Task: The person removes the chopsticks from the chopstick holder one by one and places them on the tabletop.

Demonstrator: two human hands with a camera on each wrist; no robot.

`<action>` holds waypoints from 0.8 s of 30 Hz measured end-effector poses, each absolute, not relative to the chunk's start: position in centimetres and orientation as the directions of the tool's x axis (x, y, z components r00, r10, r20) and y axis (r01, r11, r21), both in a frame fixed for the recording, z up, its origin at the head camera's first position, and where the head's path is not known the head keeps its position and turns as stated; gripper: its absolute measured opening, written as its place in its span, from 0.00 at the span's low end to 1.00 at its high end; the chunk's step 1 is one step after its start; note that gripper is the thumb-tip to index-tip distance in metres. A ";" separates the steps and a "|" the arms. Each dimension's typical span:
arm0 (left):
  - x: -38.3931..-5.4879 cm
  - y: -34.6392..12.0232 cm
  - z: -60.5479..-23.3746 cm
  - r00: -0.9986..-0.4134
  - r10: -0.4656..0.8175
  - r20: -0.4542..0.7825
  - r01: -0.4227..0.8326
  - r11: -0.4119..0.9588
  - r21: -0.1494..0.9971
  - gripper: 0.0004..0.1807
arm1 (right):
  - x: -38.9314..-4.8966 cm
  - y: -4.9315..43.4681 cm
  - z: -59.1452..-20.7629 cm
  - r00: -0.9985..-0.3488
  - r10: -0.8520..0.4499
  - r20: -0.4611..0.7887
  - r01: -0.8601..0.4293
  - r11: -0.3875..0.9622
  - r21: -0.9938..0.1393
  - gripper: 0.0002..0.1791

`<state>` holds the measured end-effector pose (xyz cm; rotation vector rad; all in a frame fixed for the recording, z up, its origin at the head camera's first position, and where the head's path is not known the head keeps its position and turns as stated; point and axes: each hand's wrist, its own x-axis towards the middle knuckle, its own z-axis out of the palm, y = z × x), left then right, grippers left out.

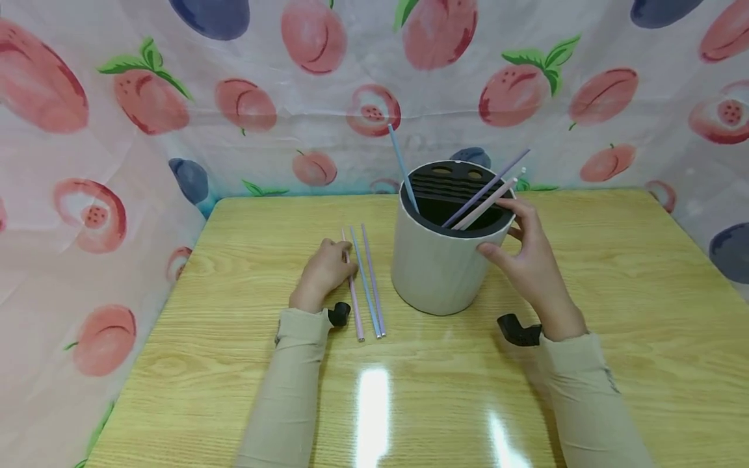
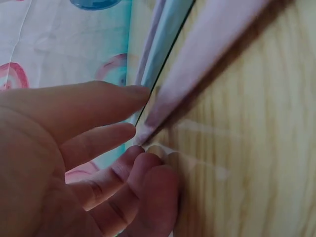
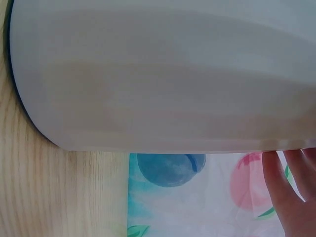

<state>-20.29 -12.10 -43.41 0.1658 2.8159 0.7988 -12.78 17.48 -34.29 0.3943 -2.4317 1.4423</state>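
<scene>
My left hand (image 1: 325, 270) is at a pink chopstick (image 1: 355, 305) lying on the table, its thumb and curled fingers about the thin far end. In the left wrist view, the pink chopstick (image 2: 207, 54) runs down to those fingertips. Just right of it lie a blue chopstick (image 1: 367, 286) and a purple chopstick (image 1: 374, 286). With thumb and fingers my right hand (image 1: 529, 250) holds the right side of a white utensil holder (image 1: 439, 273) at its rim. A blue chopstick (image 1: 402, 166), a purple chopstick (image 1: 488, 186) and pale pink ones (image 1: 488, 207) lean inside.
The holder's dark top (image 1: 445, 185) has slots and two round holes beside its large opening. A fruit-print cloth (image 1: 316, 130) hangs behind and to the sides of the wooden table (image 1: 445, 390). A black wrist mount (image 1: 517, 330) sticks out from each sleeve.
</scene>
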 end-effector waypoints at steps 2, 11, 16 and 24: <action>-20.2 -12.0 -43.5 -0.971 0.164 -0.176 0.044 0.840 0.540 0.26 | -12.7 17.6 -34.3 -0.922 -0.084 0.378 -0.371 0.467 -0.802 0.34; -20.5 -12.0 -42.6 -0.981 0.149 -0.125 0.049 0.809 0.585 0.20 | -12.9 17.8 -34.4 -0.918 -0.081 0.387 -0.377 0.471 -0.797 0.34; -20.6 -12.0 -42.1 -0.982 0.145 -0.117 0.044 0.791 0.610 0.19 | -13.2 17.9 -34.8 -0.921 -0.082 0.380 -0.372 0.470 -0.800 0.35; -20.3 -12.0 -41.1 -0.983 0.176 -0.041 0.107 0.751 0.652 0.19 | -13.5 17.9 -35.2 -0.923 -0.088 0.374 -0.370 0.463 -0.806 0.35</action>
